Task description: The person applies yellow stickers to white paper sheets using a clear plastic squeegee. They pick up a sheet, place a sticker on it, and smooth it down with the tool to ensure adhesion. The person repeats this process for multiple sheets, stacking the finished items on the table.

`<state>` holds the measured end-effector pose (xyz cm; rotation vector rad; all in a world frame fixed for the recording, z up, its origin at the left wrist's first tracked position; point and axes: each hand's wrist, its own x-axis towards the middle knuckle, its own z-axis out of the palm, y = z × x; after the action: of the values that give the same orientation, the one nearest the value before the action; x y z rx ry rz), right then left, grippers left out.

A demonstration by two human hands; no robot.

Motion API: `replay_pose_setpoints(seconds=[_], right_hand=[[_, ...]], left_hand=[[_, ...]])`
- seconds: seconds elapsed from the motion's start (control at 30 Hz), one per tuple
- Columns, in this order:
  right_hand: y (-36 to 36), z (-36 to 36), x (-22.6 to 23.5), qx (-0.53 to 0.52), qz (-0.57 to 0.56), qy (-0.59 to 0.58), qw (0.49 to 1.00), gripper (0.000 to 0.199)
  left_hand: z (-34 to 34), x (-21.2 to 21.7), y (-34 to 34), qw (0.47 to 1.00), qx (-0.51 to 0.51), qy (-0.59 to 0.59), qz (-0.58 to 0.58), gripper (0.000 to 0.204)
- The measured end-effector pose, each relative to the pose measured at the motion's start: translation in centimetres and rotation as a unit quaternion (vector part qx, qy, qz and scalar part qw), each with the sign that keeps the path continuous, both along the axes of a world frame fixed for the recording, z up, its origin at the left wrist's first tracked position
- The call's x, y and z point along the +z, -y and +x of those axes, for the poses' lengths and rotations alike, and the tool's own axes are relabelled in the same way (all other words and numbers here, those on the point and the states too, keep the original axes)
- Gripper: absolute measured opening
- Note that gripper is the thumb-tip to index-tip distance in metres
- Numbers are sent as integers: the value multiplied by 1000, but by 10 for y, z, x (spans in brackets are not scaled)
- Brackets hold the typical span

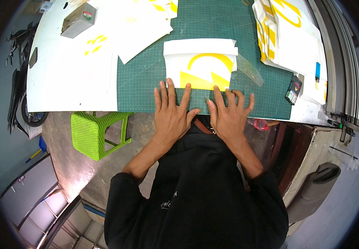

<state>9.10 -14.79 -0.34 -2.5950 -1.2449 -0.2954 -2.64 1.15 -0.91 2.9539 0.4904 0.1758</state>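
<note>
A white folded paper piece with a yellow printed design (200, 64) lies in front of me on the green cutting mat (142, 83). My left hand (171, 106) rests with fingers spread, its fingertips at the paper's near left edge. At the near right edge, my right hand (229, 106) is likewise spread, its index fingertip touching the yellow part. Neither hand grips anything. Beside the paper's right side lies a clear plastic ruler-like strip (250, 70), partly under or against the paper.
Stacked white and yellow printed pieces (291, 41) lie at the right, with a blue lighter (317, 71) and a small black box (293, 89). More white sheets (146, 35) and a grey metal box (79, 20) are at the left. A green stool (92, 135) stands below the table.
</note>
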Motion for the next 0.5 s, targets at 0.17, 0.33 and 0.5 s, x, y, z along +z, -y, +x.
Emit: replay_pose_setpoints(seconds=[0.17, 0.33, 0.5], right_hand=[[1, -2, -3, -5, -1, -8, 1000, 45], [-1, -5, 5, -2, -33, -15, 999, 49], [-12, -11, 16, 8, -74, -34, 997, 51]], left_hand=[[-2, -3, 0, 1000, 13, -9, -7, 83], [-5, -8, 1, 1000, 17, -15, -5, 84], [-5, -11, 3, 999, 32, -17, 18, 79]])
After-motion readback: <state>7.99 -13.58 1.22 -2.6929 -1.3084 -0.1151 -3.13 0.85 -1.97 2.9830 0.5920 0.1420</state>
